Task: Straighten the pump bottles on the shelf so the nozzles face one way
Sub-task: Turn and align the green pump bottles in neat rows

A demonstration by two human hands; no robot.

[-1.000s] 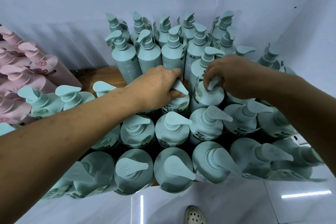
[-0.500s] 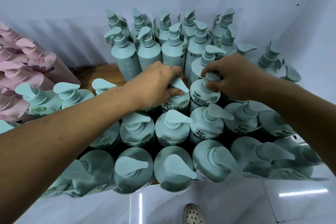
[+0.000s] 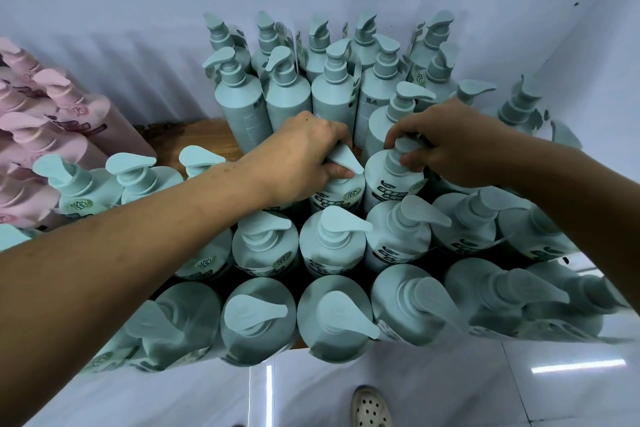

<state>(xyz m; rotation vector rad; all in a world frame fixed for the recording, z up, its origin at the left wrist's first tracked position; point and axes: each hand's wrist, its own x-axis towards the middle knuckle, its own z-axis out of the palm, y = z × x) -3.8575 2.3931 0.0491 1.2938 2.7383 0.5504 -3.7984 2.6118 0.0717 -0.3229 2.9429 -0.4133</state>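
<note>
Since a second ago we've stood the right-hand bottle (image 3: 393, 180) upright; its label now faces us. Right hand (image 3: 446, 142) pinches its pump collar, nozzle hidden under the fingers. Left hand (image 3: 304, 156) is closed around the neighbouring bottle's (image 3: 337, 194) pump head (image 3: 344, 158), nozzle pointing right. Both sit mid-shelf, third row back. Twist at the collar, keep the bases planted, match the front rows (image 3: 332, 239) pointing right. Pale teal bottles throughout; pink ones (image 3: 52, 121) at left; back rows (image 3: 287, 87) mixed.
</note>
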